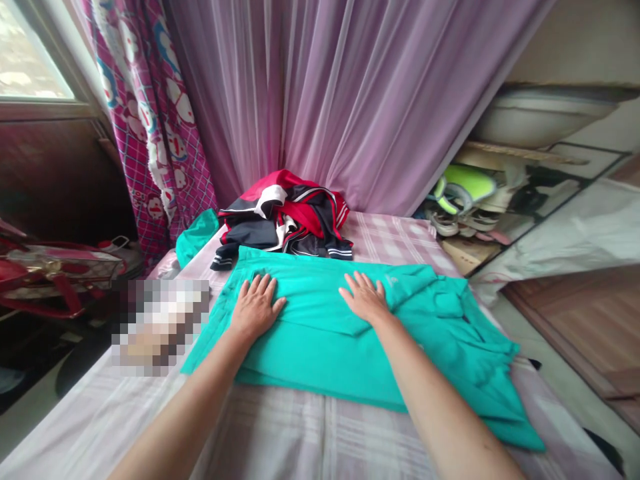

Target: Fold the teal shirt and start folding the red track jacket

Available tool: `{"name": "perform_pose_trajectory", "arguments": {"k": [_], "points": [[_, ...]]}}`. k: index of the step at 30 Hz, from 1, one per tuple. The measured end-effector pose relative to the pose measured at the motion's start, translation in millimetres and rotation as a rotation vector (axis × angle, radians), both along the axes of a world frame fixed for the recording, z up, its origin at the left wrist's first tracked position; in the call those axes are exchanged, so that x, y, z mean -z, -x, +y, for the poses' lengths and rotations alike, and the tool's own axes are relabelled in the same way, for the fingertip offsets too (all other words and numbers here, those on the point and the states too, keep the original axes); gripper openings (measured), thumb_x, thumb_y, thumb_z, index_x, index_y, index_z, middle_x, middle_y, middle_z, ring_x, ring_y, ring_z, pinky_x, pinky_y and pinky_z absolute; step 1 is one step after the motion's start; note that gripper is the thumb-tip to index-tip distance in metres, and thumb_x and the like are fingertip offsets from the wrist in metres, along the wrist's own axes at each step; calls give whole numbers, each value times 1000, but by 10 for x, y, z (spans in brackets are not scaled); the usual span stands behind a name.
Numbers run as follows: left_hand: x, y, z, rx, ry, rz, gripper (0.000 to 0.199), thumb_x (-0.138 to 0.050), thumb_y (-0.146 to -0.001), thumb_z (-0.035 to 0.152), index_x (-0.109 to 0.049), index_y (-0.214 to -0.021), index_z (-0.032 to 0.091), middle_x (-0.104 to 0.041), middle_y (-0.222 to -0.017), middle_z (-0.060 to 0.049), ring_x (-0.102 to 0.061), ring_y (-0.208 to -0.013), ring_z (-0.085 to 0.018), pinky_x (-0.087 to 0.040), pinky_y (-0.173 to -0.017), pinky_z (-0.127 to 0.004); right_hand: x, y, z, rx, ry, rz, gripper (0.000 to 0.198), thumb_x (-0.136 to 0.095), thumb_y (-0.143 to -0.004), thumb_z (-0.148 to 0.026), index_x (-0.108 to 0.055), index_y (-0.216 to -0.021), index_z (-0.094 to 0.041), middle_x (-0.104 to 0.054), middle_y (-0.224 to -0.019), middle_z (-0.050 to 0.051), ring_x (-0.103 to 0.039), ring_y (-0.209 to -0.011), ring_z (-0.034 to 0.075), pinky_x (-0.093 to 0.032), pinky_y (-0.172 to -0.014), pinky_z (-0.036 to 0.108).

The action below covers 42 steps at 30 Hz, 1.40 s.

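A teal jacket [320, 363] lies spread on the checked cloth, with one sleeve folded across its body. Flat on its left part rests my left hand [257, 308], fingers spread. My right hand [366, 297] presses on the folded sleeve near a small pale logo, its fingers also apart. Neither hand grips the fabric. Toward the right, the collar end of the jacket is bunched and creased. Just beyond the jacket sits a heap of red, navy and white clothes [300, 217] with striped edges.
The checked cloth [280, 433] covers the surface. Purple curtains [320, 100] hang behind it, a patterned curtain [165, 133] at left. Another teal cloth [197, 237] lies at the far left edge. At right, a rack holds shoes [445, 223] and a basin [550, 117]. One left patch is pixelated.
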<state>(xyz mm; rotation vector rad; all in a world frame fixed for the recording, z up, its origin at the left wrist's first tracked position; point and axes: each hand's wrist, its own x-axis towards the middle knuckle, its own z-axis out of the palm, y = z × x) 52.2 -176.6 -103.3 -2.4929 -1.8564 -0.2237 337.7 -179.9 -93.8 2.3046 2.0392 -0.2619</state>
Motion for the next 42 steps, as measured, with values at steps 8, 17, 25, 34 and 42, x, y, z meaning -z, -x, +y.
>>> {"name": "perform_pose_trajectory", "arguments": {"k": [8, 17, 25, 34, 42], "points": [[-34, -25, 0, 0, 32, 58, 61, -41, -100, 51, -45, -152, 20, -41, -160, -12, -32, -150, -33, -23, -122, -57, 62, -1006, -141, 354, 12, -31, 67, -18, -102, -53, -24, -161, -21, -21, -169, 11, -19, -154, 26, -17, -121, 60], [-38, -32, 18, 15, 45, 106, 62, -37, -100, 50, -43, -153, 19, -40, -161, -10, -31, -151, -31, -22, -123, -56, -101, 138, -140, -122, -159, 83, 61, -28, -103, -53, -34, -158, -28, -27, -167, 9, -21, -153, 26, -13, -122, 56], [-126, -109, 53, -1, 155, 149, 64, -34, -100, 52, -38, -155, 21, -35, -164, -8, -27, -153, -30, -20, -124, -55, 5, 147, -271, -52, -15, 115, 67, -28, -101, -61, -31, -159, -29, -20, -169, 8, -14, -155, 28, -10, -122, 59], [-298, -284, 69, -12, 147, 167, 58, -37, -99, 51, -54, -143, 19, -46, -156, -15, -40, -145, -36, -28, -117, -62, -47, 74, -440, 7, -28, 87, 65, -31, -102, -57, -32, -159, -27, -21, -169, 11, -17, -155, 29, -15, -121, 58], [-118, -1180, -285, 288, 88, -40, 58, -35, -101, 49, -43, -152, 23, -43, -159, -10, -34, -150, -30, -24, -122, -56, -163, -66, -214, -33, -107, 106, 55, -32, -103, -46, -42, -154, -28, -37, -162, 10, -30, -150, 27, -17, -121, 58]]}}
